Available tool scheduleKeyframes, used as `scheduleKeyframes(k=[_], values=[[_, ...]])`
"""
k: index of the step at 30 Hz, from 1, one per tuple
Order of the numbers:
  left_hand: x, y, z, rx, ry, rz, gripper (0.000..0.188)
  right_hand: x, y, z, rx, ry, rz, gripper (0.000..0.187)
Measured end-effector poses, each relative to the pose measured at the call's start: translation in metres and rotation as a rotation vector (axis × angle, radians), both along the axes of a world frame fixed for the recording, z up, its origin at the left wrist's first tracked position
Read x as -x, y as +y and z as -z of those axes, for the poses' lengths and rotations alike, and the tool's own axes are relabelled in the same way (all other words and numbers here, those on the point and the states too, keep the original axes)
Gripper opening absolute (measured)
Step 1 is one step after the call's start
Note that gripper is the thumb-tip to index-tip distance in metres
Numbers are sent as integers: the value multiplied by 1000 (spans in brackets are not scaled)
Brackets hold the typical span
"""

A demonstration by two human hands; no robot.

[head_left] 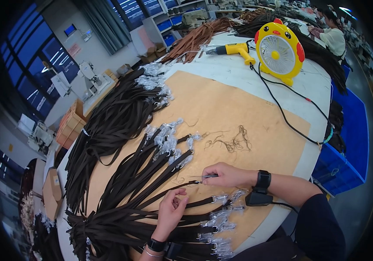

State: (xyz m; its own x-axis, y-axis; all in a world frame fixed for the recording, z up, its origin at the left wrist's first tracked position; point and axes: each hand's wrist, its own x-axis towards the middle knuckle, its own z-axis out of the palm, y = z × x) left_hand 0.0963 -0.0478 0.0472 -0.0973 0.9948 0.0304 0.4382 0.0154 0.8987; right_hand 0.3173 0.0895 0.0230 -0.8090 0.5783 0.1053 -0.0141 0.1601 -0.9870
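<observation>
On a workshop table point(282, 143) heaped with straps, the left hand point(171, 213) pinches one strap point(151, 198); the right hand point(225, 175) grips a thin tool point(201, 177) at its tip, likely trimming threads; steady aim needed.

Bright, even overhead light floods the tan work mat point(234, 117), shadows soft and short under the hands. Blue-tinted windows point(34, 48) glow at the left. Fisheye bending curves the table edge point(321, 130), corners fall to black, and the far background blurs slightly.

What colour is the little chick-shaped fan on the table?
The fan is bright yellow with red ear-like sides and a red top, seen clearly in the head view.
</observation>
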Motion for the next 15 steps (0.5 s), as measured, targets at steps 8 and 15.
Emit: scheduleKeyframes(k=[8,15], values=[[-8,13,-34,-194,88,-61,7,-2,5,12,96,-60,8,26],[42,81,-45,-346,527,142,32,-2,3,6,71,48,-72,24]])
